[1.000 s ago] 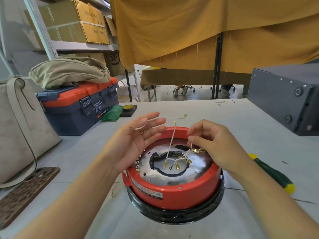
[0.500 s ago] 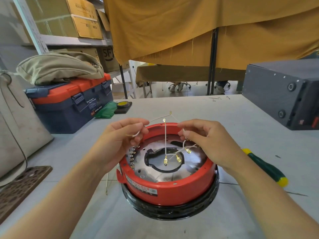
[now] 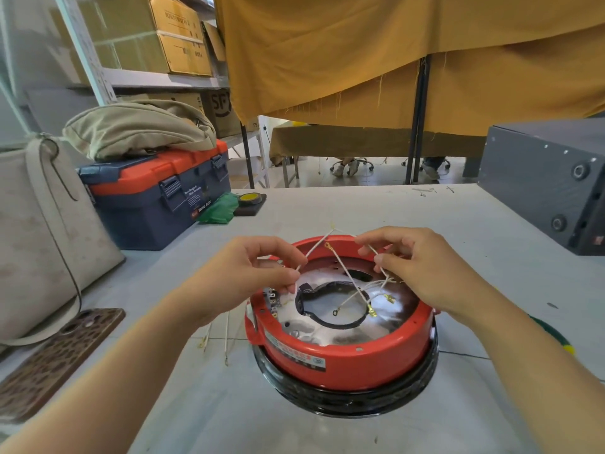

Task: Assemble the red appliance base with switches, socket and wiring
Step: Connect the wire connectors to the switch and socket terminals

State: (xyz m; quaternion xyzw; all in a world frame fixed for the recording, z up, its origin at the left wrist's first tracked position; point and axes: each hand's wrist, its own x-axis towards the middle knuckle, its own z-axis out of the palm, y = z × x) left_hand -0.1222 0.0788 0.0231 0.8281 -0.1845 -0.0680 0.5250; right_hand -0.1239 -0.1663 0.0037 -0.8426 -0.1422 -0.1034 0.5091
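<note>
The red appliance base [image 3: 343,362] sits upside down on a black ring at the table's middle, its shiny metal inside facing up. Several white wires [image 3: 352,286] with brass terminals rise from its centre. My left hand [image 3: 242,276] pinches one white wire over the base's left rim. My right hand [image 3: 422,263] pinches other wires over the right rim. A terminal strip [image 3: 273,301] shows inside the left wall. Two loose wires [image 3: 226,335] lie on the table left of the base.
A blue and orange toolbox [image 3: 157,198] with a khaki bag on it stands back left. A beige bag [image 3: 39,231] and a patterned phone case [image 3: 62,355] lie at the left. A grey metal box [image 3: 550,181] is back right. A green-handled screwdriver [image 3: 553,335] lies under my right arm.
My left hand went from open to pinching a white wire. Both hands have lifted and spread the wires apart above the base. The camera has moved closer.
</note>
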